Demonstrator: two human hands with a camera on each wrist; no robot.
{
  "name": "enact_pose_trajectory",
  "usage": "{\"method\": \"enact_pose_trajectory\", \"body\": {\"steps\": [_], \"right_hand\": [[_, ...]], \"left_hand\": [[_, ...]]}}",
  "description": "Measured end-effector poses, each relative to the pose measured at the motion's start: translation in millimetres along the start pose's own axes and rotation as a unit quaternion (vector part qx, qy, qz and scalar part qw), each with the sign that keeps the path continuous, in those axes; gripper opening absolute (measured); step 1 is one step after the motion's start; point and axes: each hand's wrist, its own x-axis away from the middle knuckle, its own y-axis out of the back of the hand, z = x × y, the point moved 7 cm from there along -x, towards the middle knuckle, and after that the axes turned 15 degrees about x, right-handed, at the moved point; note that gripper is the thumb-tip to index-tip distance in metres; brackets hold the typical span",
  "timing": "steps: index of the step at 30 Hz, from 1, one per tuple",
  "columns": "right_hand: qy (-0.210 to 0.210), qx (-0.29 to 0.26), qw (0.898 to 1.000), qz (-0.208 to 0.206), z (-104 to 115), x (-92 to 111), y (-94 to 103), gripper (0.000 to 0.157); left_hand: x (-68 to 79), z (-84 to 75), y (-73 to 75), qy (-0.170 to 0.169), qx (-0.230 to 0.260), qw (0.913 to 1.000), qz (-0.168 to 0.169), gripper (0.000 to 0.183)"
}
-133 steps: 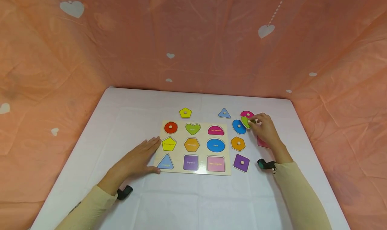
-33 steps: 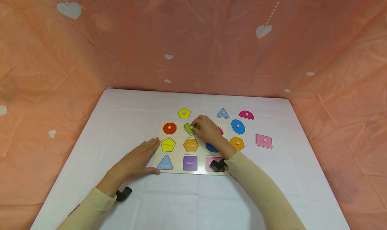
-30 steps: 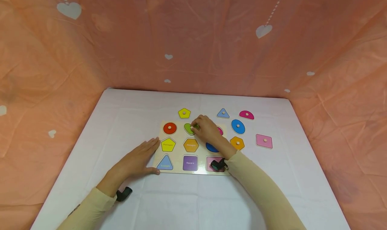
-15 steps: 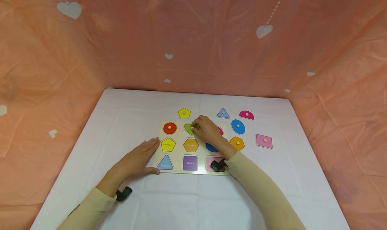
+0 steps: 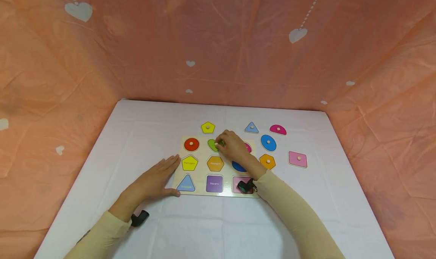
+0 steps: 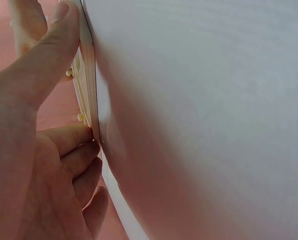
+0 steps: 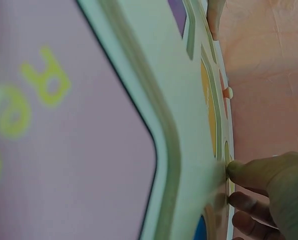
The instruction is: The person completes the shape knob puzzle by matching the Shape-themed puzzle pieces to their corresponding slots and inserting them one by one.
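Observation:
A wooden shape puzzle board point(image 5: 201, 177) lies on the white-covered table. My left hand point(image 5: 153, 180) rests along its left edge, fingers fairly straight and thumb at the near corner; in the left wrist view, thumb and fingertips touch the board's side. With my right hand point(image 5: 235, 148) I pinch the knob of the green heart piece point(image 5: 212, 145), which lies over the heart slot in the top row. My fingers cover part of the heart. The red circle piece point(image 5: 191, 144) sits in its slot, just left of the heart.
Around the board lie a yellow pentagon point(image 5: 207, 128), blue triangle point(image 5: 251, 128), magenta half round point(image 5: 277, 130), blue oval point(image 5: 268, 142), orange hexagon point(image 5: 267, 161) and pink rectangle point(image 5: 297, 159). My right sleeve point(image 5: 289, 204) crosses the board's right side. Peach curtains point(image 5: 218, 47) surround the table.
Since the oldest frame, my right hand has carried the green heart leftward from beside the blue oval onto the board. My right arm now hides the purple square piece. My left hand stays put.

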Motion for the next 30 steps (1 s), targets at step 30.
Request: {"method": "enact_pose_trajectory", "body": {"steps": [30], "right_hand": [[-0.055,-0.055,0.997,-0.014,-50,13,26.0,0.023]], "left_hand": [[0.9,-1.3,0.4,-0.005,-0.002,1.0000,-0.001,0.118]]}}
